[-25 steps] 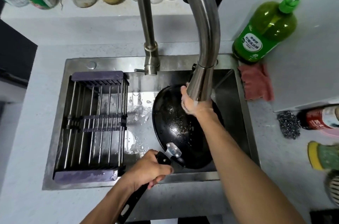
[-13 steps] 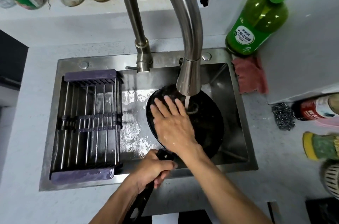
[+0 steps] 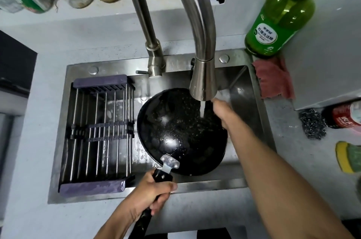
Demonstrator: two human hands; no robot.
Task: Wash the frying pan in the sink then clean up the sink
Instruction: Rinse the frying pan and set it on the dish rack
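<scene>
Taking the sink (image 3: 242,185) as the landmark: in its left half a purple-ended drying rack (image 3: 97,133) spans the basin, as it did half a second ago. At the sink's near rim the left hand (image 3: 151,195) is wrapped tight around the black handle (image 3: 154,191) of the frying pan (image 3: 179,131), the same grasp as before. The pan sits in the right half of the sink, tilted, its wet black inside facing up (beads of water all over it). Half a second ago the right hand lay flat with fingers spread on the pan's inside; now the right hand (image 3: 222,109) is at the pan's far right edge, just beside the stream under the faucet (image 3: 203,82). Its fingers are turned away, so whether they are curled or spread I cannot tell. Water runs from the spout onto the pan. On the worktop (image 3: 29,209) past the sink's far right corner stand a green soap bottle (image 3: 277,21) and a pink cloth (image 3: 273,78); further right lie a steel scourer (image 3: 312,123) and a yellow-green sponge (image 3: 347,158).
</scene>
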